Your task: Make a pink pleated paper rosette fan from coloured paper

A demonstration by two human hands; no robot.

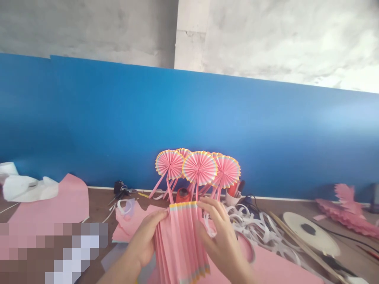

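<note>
A pink pleated paper (pixel 183 232) with yellow and pale blue striped edges hangs upright between my hands. My left hand (pixel 145 236) grips its left side, thumb near the top corner, where several folds lie close together. At the right edge, my right hand (pixel 220 230) holds the paper with bent fingers near its top. The pleats between the hands are partly spread. Just behind it stand several round pink paper fans (pixel 199 169) on pink stick-like handles. Part of the lower pleated paper runs out of the frame.
White paper strips (pixel 263 227) lie tangled at right, near a round cream disc (pixel 310 232) and a long wooden stick (pixel 304 246). A white cup (pixel 232 199) holds tools. Pink sheets (pixel 71 199) lie at left. A blue partition (pixel 189 106) closes off the table's back.
</note>
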